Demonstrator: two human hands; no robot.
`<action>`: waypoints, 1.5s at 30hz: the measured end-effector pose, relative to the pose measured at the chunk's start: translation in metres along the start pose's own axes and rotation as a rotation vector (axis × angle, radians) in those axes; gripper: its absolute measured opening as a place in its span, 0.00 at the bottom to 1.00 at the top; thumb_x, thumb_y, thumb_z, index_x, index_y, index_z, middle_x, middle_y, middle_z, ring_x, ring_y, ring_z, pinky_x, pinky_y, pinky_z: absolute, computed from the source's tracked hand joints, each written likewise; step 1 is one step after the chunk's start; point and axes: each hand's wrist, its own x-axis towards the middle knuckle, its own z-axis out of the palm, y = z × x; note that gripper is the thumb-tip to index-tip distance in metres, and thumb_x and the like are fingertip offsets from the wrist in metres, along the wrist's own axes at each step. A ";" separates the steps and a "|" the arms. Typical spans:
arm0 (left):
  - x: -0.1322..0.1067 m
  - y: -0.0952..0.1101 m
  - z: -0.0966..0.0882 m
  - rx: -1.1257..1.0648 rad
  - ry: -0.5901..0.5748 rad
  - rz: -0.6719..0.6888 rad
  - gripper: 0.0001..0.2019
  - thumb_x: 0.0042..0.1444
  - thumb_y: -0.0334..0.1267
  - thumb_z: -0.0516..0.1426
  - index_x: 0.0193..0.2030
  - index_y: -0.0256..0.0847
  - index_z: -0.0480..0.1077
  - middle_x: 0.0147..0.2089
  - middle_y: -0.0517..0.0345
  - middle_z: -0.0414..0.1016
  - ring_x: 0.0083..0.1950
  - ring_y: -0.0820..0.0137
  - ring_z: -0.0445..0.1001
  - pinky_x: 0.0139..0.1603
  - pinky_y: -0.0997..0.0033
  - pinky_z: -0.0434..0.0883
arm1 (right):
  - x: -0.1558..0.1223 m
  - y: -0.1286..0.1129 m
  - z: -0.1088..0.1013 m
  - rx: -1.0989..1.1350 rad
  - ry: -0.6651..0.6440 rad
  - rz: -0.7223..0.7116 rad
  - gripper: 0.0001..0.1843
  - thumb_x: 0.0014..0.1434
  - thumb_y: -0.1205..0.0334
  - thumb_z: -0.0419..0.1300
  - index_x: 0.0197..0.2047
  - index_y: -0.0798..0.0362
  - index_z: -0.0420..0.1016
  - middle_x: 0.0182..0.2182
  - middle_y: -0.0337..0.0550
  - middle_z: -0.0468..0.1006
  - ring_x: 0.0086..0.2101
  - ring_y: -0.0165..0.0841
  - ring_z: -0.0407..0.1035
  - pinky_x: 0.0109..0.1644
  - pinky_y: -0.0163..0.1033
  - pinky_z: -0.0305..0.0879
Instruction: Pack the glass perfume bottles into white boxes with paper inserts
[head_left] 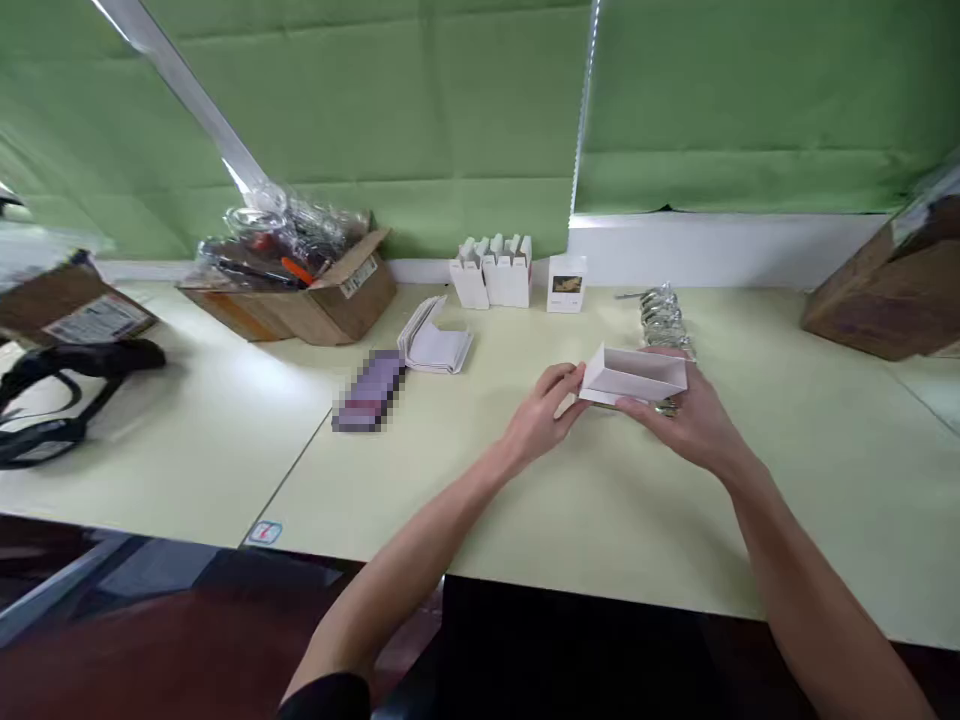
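A small white cardboard box is held between my two hands above the table, with its open side facing me. My left hand pinches the box's left end between thumb and fingers. Around the right end, my right hand is closed, its thumb along the lower front edge. Just behind the box lies a row of silvery wrapped packets, partly covered by the box and my right hand. What is inside the box, if anything, is hard to make out.
Several white boxes stand by the wall, near a white box with a picture. Flattened white cartons lie beside a pixelated purple object. Cardboard boxes stand left and right; black straps lie far left.
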 end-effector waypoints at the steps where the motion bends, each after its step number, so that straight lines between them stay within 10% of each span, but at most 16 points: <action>1: 0.000 0.001 0.000 0.001 -0.014 -0.020 0.20 0.67 0.35 0.56 0.64 0.42 0.63 0.56 0.45 0.71 0.58 0.63 0.74 0.57 0.64 0.77 | 0.000 0.002 0.001 -0.020 0.018 0.002 0.28 0.60 0.44 0.65 0.58 0.46 0.66 0.54 0.51 0.74 0.50 0.46 0.74 0.51 0.52 0.72; 9: 0.001 0.008 -0.006 -0.006 -0.094 -0.126 0.20 0.67 0.40 0.56 0.64 0.44 0.62 0.57 0.45 0.72 0.60 0.62 0.75 0.58 0.59 0.76 | 0.001 0.003 0.008 0.009 0.114 -0.099 0.33 0.61 0.44 0.64 0.65 0.45 0.62 0.61 0.52 0.70 0.56 0.46 0.70 0.54 0.50 0.72; 15: 0.003 0.007 -0.009 -0.035 -0.113 -0.179 0.23 0.66 0.40 0.58 0.66 0.44 0.60 0.56 0.46 0.74 0.55 0.63 0.77 0.55 0.62 0.77 | 0.001 0.002 0.010 -0.031 0.046 -0.029 0.22 0.64 0.45 0.61 0.56 0.47 0.69 0.49 0.48 0.79 0.42 0.41 0.76 0.38 0.42 0.75; 29: -0.001 -0.001 -0.009 -0.073 -0.082 -0.142 0.33 0.67 0.41 0.58 0.73 0.48 0.46 0.57 0.47 0.73 0.50 0.68 0.80 0.50 0.64 0.80 | 0.005 -0.006 0.021 0.010 0.134 0.022 0.16 0.66 0.57 0.57 0.55 0.49 0.74 0.53 0.49 0.80 0.52 0.44 0.75 0.55 0.51 0.72; 36: 0.000 -0.002 -0.017 0.164 -0.095 0.113 0.17 0.68 0.37 0.55 0.62 0.49 0.60 0.62 0.46 0.72 0.54 0.65 0.80 0.46 0.66 0.81 | 0.004 -0.008 0.021 0.028 0.170 0.058 0.12 0.65 0.58 0.57 0.48 0.48 0.78 0.48 0.47 0.83 0.47 0.44 0.78 0.50 0.51 0.75; 45: 0.006 0.002 -0.022 0.054 -0.114 0.008 0.12 0.67 0.38 0.56 0.57 0.44 0.67 0.58 0.46 0.75 0.60 0.64 0.76 0.59 0.62 0.77 | -0.004 -0.012 0.019 0.103 0.283 -0.135 0.09 0.65 0.58 0.61 0.48 0.47 0.75 0.54 0.49 0.79 0.55 0.41 0.74 0.58 0.51 0.73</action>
